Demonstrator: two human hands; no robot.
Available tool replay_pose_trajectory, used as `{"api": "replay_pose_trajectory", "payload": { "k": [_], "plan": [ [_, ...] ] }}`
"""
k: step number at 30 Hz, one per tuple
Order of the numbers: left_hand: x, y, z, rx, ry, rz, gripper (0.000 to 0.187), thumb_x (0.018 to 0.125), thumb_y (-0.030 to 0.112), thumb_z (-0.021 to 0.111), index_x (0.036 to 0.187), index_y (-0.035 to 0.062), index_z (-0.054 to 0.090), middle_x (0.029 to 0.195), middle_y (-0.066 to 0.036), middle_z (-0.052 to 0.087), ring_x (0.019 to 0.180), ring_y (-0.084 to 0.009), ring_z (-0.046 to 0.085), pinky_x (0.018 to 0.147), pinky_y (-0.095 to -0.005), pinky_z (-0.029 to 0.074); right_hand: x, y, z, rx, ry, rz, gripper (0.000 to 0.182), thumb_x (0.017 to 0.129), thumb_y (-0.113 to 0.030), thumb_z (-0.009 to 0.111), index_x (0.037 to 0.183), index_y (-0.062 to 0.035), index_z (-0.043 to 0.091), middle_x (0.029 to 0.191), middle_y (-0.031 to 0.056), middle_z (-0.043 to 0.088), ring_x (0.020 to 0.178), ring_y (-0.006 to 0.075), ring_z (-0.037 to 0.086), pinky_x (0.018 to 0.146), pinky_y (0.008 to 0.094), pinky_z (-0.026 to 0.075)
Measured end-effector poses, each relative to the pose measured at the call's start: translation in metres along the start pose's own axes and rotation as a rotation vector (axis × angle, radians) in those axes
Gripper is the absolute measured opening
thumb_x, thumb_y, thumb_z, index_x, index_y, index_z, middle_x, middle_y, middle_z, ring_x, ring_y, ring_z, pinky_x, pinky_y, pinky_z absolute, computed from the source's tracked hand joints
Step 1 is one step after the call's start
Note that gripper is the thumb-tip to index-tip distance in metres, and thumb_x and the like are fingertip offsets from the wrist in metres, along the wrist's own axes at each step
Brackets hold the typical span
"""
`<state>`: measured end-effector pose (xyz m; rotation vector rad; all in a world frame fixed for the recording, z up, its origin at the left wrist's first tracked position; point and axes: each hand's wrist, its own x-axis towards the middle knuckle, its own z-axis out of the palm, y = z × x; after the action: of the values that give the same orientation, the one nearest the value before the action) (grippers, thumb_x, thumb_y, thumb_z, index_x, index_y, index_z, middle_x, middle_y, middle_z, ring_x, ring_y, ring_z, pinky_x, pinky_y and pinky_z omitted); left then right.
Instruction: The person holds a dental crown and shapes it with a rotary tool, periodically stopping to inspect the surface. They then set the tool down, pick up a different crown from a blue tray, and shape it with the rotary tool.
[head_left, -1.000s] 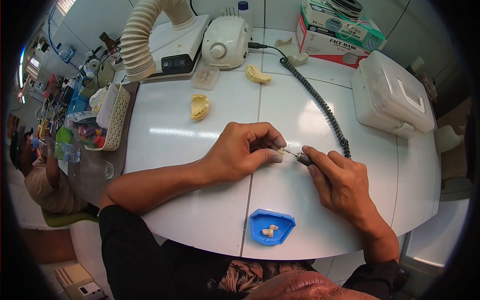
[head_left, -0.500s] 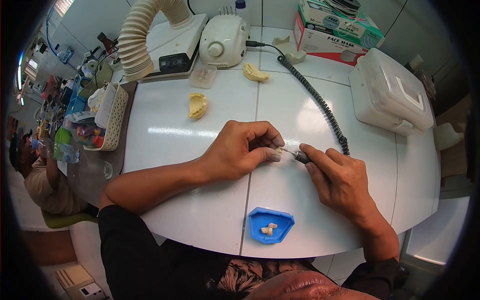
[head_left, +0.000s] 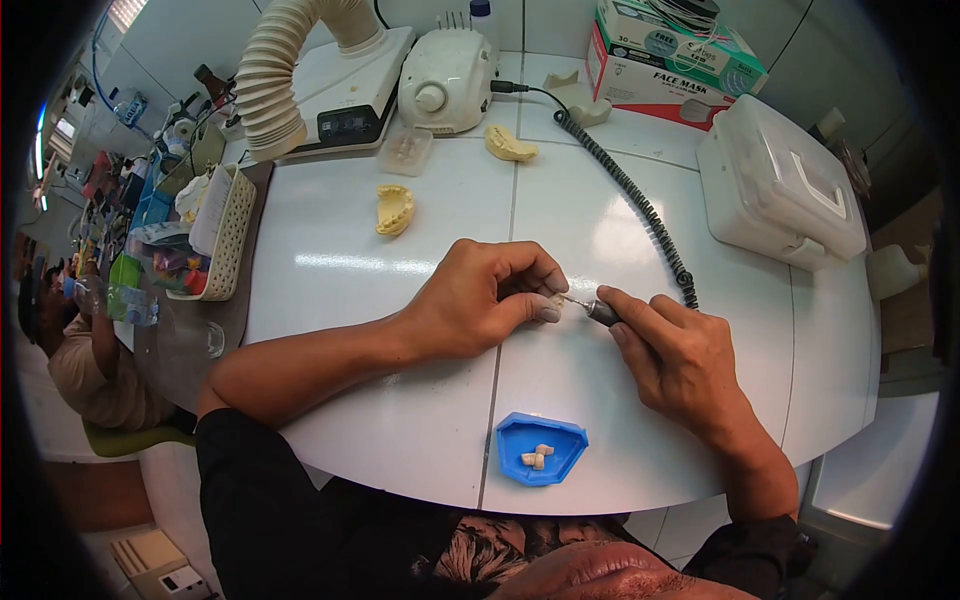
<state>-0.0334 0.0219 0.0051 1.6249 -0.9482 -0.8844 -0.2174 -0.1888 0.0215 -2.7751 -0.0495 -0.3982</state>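
Observation:
Between the thumb and fingertips of my left hand is a small cream-coloured tooth piece, mostly hidden by the fingers. My right hand grips a dental handpiece like a pen. Its thin metal bur points left and meets the tooth piece, though the exact contact is too small to make out. A dark coiled cord runs from behind the right hand up to the white control unit. Below the hands, a blue tray holds several small tooth-coloured pieces.
Two yellow dental casts lie beyond my hands, near a small clear box. A ribbed hose hangs at the back left. On the right stands a white case, with mask boxes behind. Another person sits far left beside a basket.
Both hands stay almost in place, with the bur still at the tooth piece. The view has shifted very slightly.

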Motion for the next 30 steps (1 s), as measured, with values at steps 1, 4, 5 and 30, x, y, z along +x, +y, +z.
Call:
{"api": "replay_pose_trajectory", "payload": {
  "k": [1, 4, 5, 30],
  "plan": [
    [-0.0004, 0.0002, 0.0, -0.006, 0.003, -0.002, 0.018, 0.101, -0.004, 0.071, 0.119, -0.0064, 0.071, 0.109, -0.011, 0.077, 0.103, -0.0136, 0.075, 0.096, -0.0284, 0.061, 0.0003, -0.0006, -0.0003, -0.003, 0.001, -0.009, 0.036, 0.097, -0.019, 0.08, 0.133, -0.0171, 0.077, 0.07, 0.0021, 0.058, 0.052, 0.0212, 0.058, 0.048, 0.0386, 0.044],
    [0.0002, -0.0041, 0.0023, -0.014, 0.044, 0.046, 0.016, 0.099, -0.003, 0.074, 0.115, -0.0068, 0.072, 0.101, -0.012, 0.079, 0.095, -0.0131, 0.075, 0.088, -0.0281, 0.061, 0.0001, 0.0, -0.0005, 0.0, 0.004, -0.006, 0.036, 0.098, -0.019, 0.08, 0.133, -0.0171, 0.077, 0.07, 0.0021, 0.058, 0.053, 0.0213, 0.058, 0.048, 0.0388, 0.044],
    [0.0008, -0.0058, 0.0032, -0.015, 0.063, 0.069, 0.015, 0.098, -0.002, 0.075, 0.112, -0.0069, 0.073, 0.096, -0.012, 0.08, 0.09, -0.0127, 0.075, 0.085, -0.0279, 0.061, 0.0002, 0.0009, -0.0004, 0.003, 0.005, -0.001, 0.036, 0.098, -0.019, 0.08, 0.133, -0.0171, 0.077, 0.07, 0.0021, 0.058, 0.053, 0.0214, 0.058, 0.048, 0.0389, 0.044],
    [-0.0005, -0.0021, -0.0007, 0.02, 0.004, 0.049, 0.018, 0.101, -0.008, 0.067, 0.119, -0.0061, 0.07, 0.109, -0.01, 0.076, 0.103, -0.0134, 0.075, 0.096, -0.0288, 0.061, 0.0015, 0.0017, -0.0027, 0.046, -0.023, 0.016, 0.034, 0.097, -0.017, 0.079, 0.131, -0.0151, 0.078, 0.069, 0.0031, 0.059, 0.054, 0.0227, 0.059, 0.049, 0.04, 0.044]
  ]
}}
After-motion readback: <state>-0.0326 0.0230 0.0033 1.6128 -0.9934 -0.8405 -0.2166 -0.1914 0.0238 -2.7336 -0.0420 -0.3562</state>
